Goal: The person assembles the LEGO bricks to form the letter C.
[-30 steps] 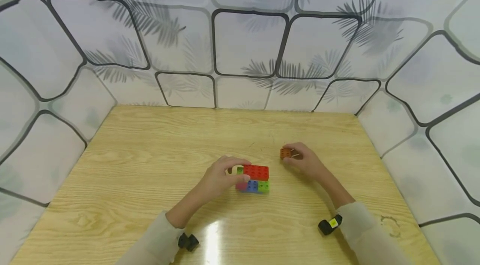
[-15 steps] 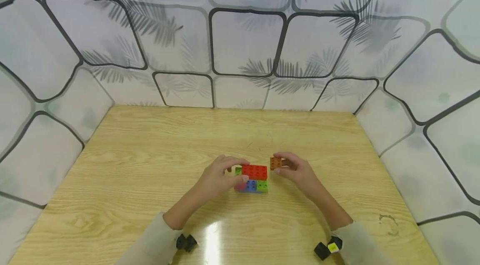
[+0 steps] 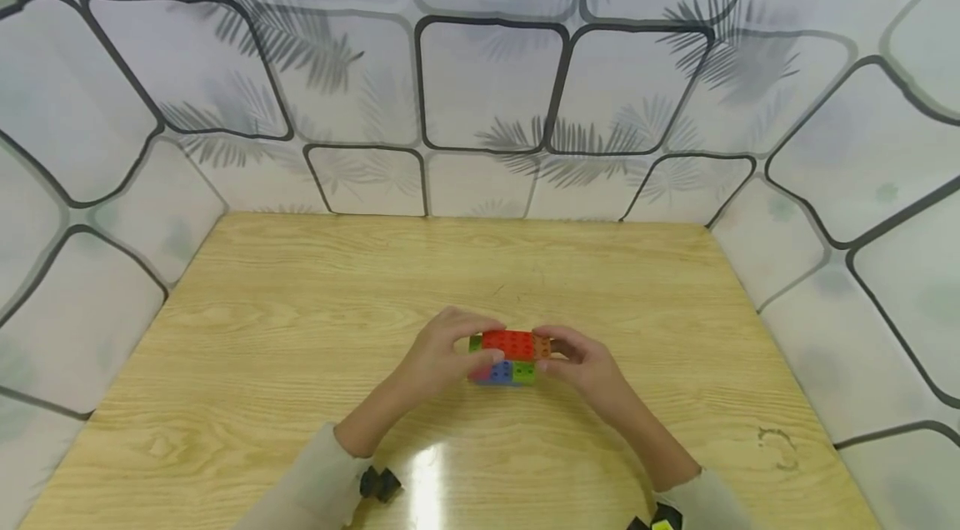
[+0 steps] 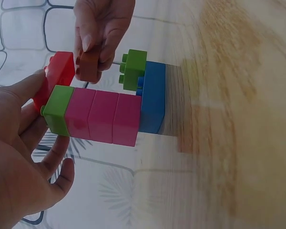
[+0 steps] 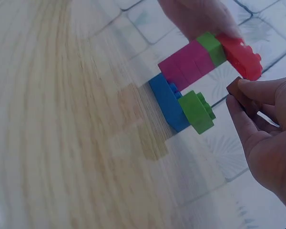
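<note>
A build of toy building bricks stands on the table: a blue brick (image 4: 153, 98) at the bottom, a stack of pink bricks (image 4: 103, 114) on one end and a green brick (image 4: 135, 70) on the other. Another green brick (image 4: 57, 110) tops the pink stack, and a long red brick (image 3: 508, 344) juts out from it. My left hand (image 3: 442, 351) grips the red brick at the stack end. Between thumb and fingers, my right hand (image 3: 588, 363) pinches a small orange brick (image 4: 88, 66), close to the red brick's free end and above the lower green brick.
The wooden table (image 3: 337, 280) carries the build near its middle. A patterned cloth (image 3: 495, 88) rises behind the table and along both sides. Black wrist cameras (image 3: 380, 484) sit at the sleeves.
My right hand has brought the orange brick leftward and nearer, from the table right of the build up to the red brick's end. My left hand has stayed at the red brick.
</note>
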The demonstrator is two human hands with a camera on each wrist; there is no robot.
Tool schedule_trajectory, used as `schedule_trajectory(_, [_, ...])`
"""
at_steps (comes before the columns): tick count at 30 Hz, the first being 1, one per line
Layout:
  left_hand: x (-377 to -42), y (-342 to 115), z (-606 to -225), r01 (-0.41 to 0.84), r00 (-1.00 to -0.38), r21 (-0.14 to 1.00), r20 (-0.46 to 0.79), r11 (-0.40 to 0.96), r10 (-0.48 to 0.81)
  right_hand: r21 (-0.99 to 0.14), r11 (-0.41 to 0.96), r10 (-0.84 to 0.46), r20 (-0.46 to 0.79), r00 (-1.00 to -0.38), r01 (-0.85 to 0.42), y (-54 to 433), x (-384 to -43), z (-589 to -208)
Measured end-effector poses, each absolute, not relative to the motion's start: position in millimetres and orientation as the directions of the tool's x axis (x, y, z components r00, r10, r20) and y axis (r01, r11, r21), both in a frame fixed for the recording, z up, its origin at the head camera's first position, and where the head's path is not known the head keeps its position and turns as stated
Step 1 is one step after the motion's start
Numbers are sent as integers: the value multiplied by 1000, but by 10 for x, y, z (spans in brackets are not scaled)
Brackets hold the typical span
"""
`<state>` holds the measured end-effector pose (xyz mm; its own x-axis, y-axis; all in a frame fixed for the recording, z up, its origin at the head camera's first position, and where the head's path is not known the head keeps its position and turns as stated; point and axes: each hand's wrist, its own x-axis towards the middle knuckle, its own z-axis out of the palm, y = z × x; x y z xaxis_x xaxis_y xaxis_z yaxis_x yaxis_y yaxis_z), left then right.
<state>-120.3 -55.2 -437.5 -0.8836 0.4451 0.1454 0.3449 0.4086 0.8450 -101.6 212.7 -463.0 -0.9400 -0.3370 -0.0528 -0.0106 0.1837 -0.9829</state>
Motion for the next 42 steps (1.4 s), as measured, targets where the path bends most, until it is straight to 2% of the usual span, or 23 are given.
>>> schedule_trajectory(10, [-1204,-542,-4381,279,-903,875,100,395,417,-989,124,-296,-117,-948,83,2004,-945,-4616])
schedule_trajectory(21, [-1205,-536,-4381,247,-916,881,77,403,393,-987,114,-240,-135,-961,110,1934,-913,-4577])
schedule_trajectory(31, [-1206,-529,-4382,238,-919,885,72,401,388,-991,-48,-161,-119,-980,129,1874,-867,-4666])
schedule_trajectory(42, [-1200,-526,-4368,259,-921,868,90,424,379,-985,-118,-128,-108,-986,123,1810,-849,-4684])
